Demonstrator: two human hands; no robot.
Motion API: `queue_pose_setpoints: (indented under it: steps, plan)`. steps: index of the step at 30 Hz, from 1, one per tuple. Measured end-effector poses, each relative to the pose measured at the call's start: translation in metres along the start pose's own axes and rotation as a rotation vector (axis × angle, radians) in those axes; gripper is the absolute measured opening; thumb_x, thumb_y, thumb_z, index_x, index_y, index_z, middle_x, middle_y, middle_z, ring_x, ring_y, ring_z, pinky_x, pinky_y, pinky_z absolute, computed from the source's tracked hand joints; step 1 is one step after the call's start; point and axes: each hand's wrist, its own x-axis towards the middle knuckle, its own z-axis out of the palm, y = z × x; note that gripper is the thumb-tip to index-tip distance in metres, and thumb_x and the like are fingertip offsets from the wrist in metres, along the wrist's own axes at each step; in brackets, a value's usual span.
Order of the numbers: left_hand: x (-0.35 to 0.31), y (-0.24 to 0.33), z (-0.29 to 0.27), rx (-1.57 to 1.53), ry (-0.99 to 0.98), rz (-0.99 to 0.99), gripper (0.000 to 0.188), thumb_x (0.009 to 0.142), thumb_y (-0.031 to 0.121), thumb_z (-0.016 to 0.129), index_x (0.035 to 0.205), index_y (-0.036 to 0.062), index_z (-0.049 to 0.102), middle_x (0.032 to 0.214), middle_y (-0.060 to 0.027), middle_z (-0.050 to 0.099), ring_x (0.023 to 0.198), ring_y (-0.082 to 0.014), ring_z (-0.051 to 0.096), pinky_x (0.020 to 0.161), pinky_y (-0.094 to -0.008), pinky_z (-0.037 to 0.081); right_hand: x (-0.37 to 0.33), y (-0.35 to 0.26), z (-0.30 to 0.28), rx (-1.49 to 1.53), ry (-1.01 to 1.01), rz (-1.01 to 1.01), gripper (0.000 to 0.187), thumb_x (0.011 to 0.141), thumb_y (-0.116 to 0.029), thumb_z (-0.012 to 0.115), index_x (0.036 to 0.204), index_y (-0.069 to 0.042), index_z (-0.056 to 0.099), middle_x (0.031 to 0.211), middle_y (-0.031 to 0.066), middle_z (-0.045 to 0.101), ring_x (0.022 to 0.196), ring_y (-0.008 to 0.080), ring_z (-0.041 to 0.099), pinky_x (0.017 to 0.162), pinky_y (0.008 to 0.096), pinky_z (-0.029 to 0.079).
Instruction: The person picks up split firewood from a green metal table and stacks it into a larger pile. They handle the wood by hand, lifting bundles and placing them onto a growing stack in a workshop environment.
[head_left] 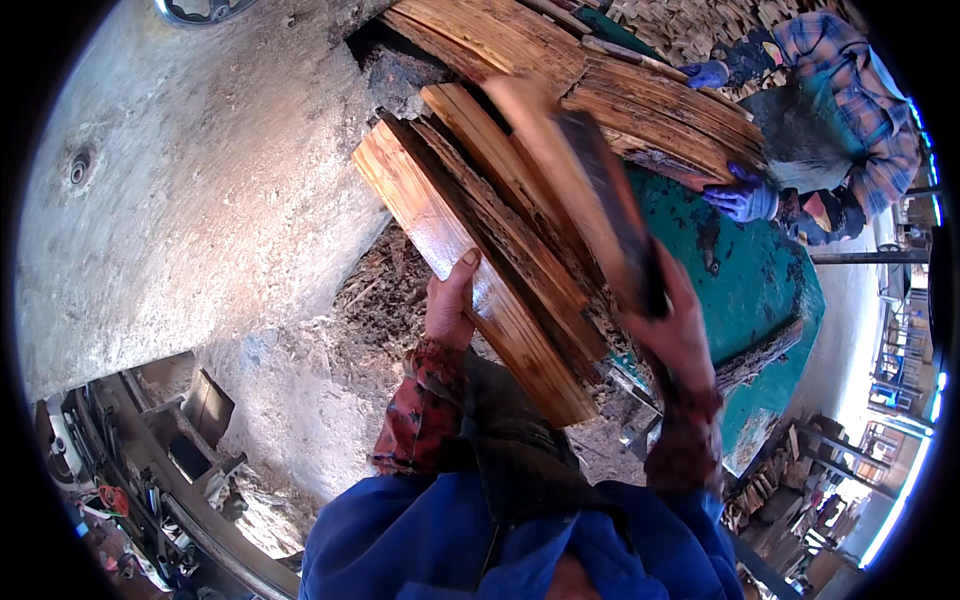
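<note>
My left hand (451,306) grips the near edge of a pale, smooth-faced wooden board (510,325), its thumb lying on top. Beside that board lie a rough, bark-edged slab (500,235) and another sawn wooden piece (478,130), side by side. In my right hand (678,325) is a second board (575,170), raised and tilted over the pile; one of its faces is dark and it is smeared by motion. The fingers of that hand are wrapped around its lower end, partly hidden behind the wood.
Across from me, a co-worker in a checked shirt (835,60) rests purple-gloved hands (742,195) by long rough planks (640,95). A green, worn metal surface (760,290) bears a bark strip (765,352). A large pale slab (200,200) fills the left; wood scraps (790,480) lie lower right.
</note>
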Motion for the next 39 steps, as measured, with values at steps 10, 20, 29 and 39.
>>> queue_pose_setpoints:
  steps: [10, 20, 29, 39]
  plan:
    - [0.003, 0.005, 0.006, -0.001, -0.003, -0.021, 0.055, 0.08, 0.023, 0.076, 0.125, 0.0024, 0.051, 0.112, -0.0062, 0.061, 0.102, -0.0199, 0.06, 0.087, -0.0355, 0.05, 0.073, 0.109, 0.051, -0.016, -0.097, 0.243, 0.08, 0.091, -0.058, 0.051, 0.129, 0.012, 0.047, 0.123, 0.0312, 0.056, 0.12, 0.0386, 0.053, 0.099, 0.0384, 0.042]
    - [0.005, -0.002, -0.011, -0.052, -0.005, -0.024, 0.054, 0.081, 0.024, 0.073, 0.126, 0.0023, 0.051, 0.115, -0.009, 0.061, 0.105, -0.0239, 0.061, 0.09, -0.0394, 0.052, 0.084, 0.106, 0.044, 0.052, -0.327, 0.298, 0.068, 0.09, -0.059, 0.054, 0.1, 0.008, 0.062, 0.078, 0.0159, 0.059, 0.08, 0.0172, 0.055, 0.073, 0.0356, 0.045]
    - [0.015, 0.009, -0.054, -0.035, -0.062, -0.167, 0.059, 0.083, 0.03, 0.07, 0.131, 0.0043, 0.048, 0.121, -0.0103, 0.06, 0.112, -0.0264, 0.058, 0.098, -0.0427, 0.046, 0.036, 0.082, 0.068, 0.119, -0.266, 0.344, 0.065, 0.09, -0.057, 0.056, 0.09, 0.008, 0.061, 0.068, 0.0129, 0.054, 0.072, 0.013, 0.05, 0.065, 0.0359, 0.043]
    - [0.019, 0.026, -0.083, -0.06, -0.197, -0.27, 0.059, 0.085, 0.035, 0.067, 0.132, 0.0062, 0.047, 0.122, -0.0119, 0.059, 0.112, -0.0298, 0.058, 0.098, -0.0458, 0.046, -0.002, 0.043, 0.083, 0.351, -0.266, 0.444, 0.068, 0.088, -0.054, 0.061, 0.108, 0.011, 0.062, 0.095, 0.0164, 0.067, 0.092, 0.0174, 0.058, 0.082, 0.0342, 0.047]
